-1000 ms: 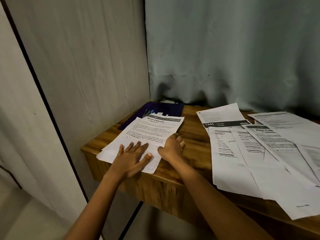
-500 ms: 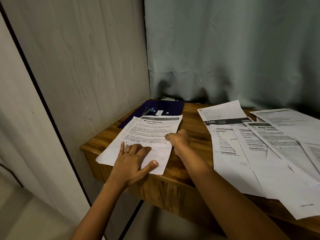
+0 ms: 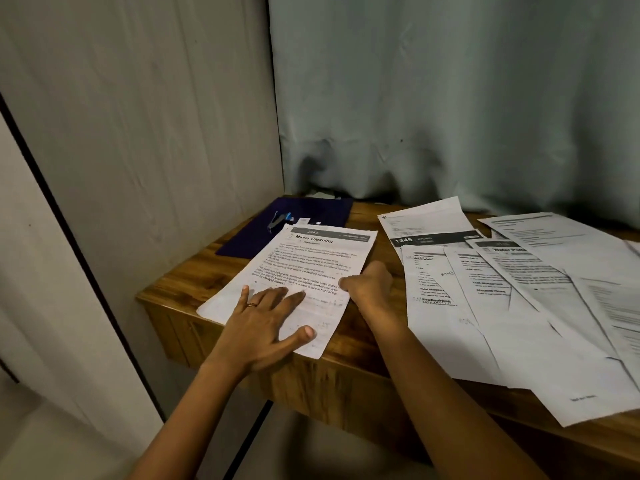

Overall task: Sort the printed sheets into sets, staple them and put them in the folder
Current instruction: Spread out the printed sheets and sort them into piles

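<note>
Both hands are on the set headed "Mirror Cleaning" (image 3: 311,265), which lies at the near left corner of the surface (image 3: 187,282), its near corner reaching the front edge. The left hand (image 3: 263,327) lies flat on the lower half with its fingers straight and spread, pinning the sheets. The right hand (image 3: 369,287) is curled against the set's right edge. Whether it pinches that edge or only butts against it cannot be told.

The step looks like squaring the set before stapling. The left palm should press lightly enough for the sheets to slide while the right hand nudges the edge in until no lower sheet peeks out. After that the left hand should press firmly.

Just beyond the set, a small blue-and-metal tool, probably the stapler (image 3: 278,220), rests on the dark folder (image 3: 311,211), which the top of the set overlaps. It is best fetched with the right hand while the left pins the set, and the top corner is the likeliest place to staple.

To the right and well apart, the loose sheets (image 3: 485,306) lie fanned and overlapping, apparently unsorted, so the squared set should stay clear of them.
</note>
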